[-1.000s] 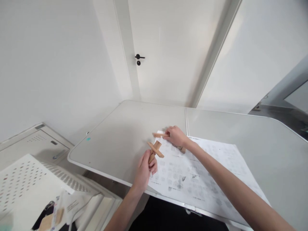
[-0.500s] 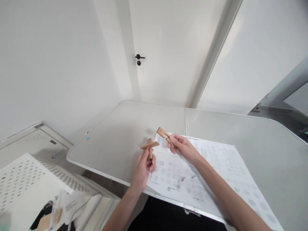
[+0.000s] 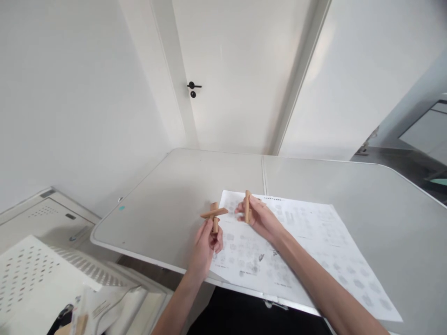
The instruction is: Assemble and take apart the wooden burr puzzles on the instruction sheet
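Several wooden puzzle pieces (image 3: pixel 220 212) are joined crosswise, and my left hand (image 3: pixel 206 238) grips them from below near the table's front edge. To the right, my right hand (image 3: pixel 260 215) holds a single wooden puzzle piece (image 3: pixel 247 207) by its side, now standing nearly upright with its narrow edge towards me. The two sets of wood are apart. Both are held above the table, the right one over a large printed sheet (image 3: pixel 300 242). Parts of the pieces are hidden behind my fingers.
The pale table (image 3: pixel 153 204) has a seam (image 3: pixel 264 174) across it. At the lower left stand a white perforated box (image 3: pixel 26 270) and a pile of packets (image 3: pixel 104 307). A white door (image 3: pixel 237 74) with a black handle (image 3: pixel 194 86) lies beyond the table.
My right hand has turned its wooden piece from a slanted, slotted-face view to upright and edge-on. My left hand still holds the crossed pieces. The whole view has shifted slightly.
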Motion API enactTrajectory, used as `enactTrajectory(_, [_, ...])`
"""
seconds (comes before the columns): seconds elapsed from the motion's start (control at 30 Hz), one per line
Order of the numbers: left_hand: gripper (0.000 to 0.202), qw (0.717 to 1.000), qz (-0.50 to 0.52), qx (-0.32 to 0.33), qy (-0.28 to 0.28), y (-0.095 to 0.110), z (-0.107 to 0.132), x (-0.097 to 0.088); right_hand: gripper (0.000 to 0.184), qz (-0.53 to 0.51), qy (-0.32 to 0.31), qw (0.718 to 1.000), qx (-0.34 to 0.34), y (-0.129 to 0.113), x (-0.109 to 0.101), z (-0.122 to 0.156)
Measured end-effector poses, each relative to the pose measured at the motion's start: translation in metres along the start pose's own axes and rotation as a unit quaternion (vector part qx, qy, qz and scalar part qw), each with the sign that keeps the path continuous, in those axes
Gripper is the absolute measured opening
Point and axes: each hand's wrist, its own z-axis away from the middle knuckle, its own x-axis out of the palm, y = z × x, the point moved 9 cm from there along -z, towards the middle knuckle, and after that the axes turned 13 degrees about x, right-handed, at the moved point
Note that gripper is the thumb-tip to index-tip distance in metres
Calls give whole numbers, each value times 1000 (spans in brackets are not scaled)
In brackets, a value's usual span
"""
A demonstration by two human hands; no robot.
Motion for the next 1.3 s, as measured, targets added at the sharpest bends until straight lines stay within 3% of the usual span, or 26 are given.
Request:
enactTrajectory(0.13, [46,1000,-13,-4,1,0,0,0,40,3,-41,997,63,12,10,3])
enactTrajectory(0.33, [50,1000,-15,-9,5,0,-1,0,33,23,-138,987,80,13,29,10])
enactTrajectory(0.53, [48,1000,-25,-16,-10,-2,0,2,40,45,-106,993,18,12,27,5])
enactTrajectory(0.8, [48,998,-53,-6,-41,-3,1,8,37,98,-123,988,8,24,30,5])
enactTrajectory(1.0, [48,997,-39,-20,-58,-3,2,10,36,120,-101,988,-8,25,25,3])
enactTrajectory(1.2, [52,999,14,-19,-41,1,0,3,38,125,-134,983,-3,22,38,7])
enactTrajectory(1.3, [52,999,-13,-17,-39,-4,0,2,41,136,-136,981,0,20,42,9])
